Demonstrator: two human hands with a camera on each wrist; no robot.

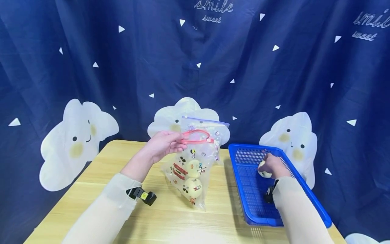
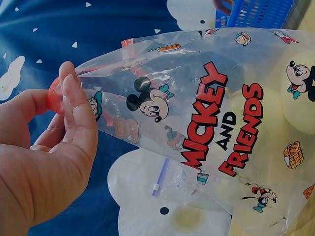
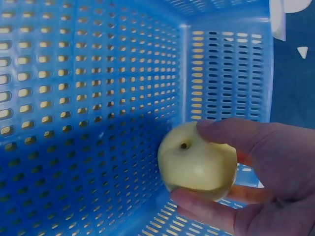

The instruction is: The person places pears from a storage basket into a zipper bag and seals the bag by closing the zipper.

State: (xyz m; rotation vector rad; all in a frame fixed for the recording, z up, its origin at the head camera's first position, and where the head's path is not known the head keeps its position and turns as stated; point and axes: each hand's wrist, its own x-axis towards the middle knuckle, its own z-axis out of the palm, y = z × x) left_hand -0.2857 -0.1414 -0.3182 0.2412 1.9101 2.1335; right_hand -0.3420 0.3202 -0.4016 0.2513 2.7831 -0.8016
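Note:
My left hand [image 1: 166,145] pinches the red zip edge of a clear plastic zip bag [image 2: 162,113] printed with cartoon mice and "Mickey and Friends". Its mouth gapes in a loop in the head view. Inside the bag, pale yellow round fruits [image 1: 193,187] sit at the bottom, seen through the plastic. Over at the right, my right hand [image 1: 273,165] grips a pale yellow apple [image 3: 197,162] with thumb and fingers around it. That apple is at the far end of a blue perforated plastic basket [image 1: 248,189], stem dimple showing in the right wrist view.
A second clear bag with a purple zip [image 1: 205,120] shows behind the first one. The basket stands on the right side of a light wooden table [image 1: 94,189]. A dark blue curtain [image 1: 137,61] with white clouds hangs behind the table.

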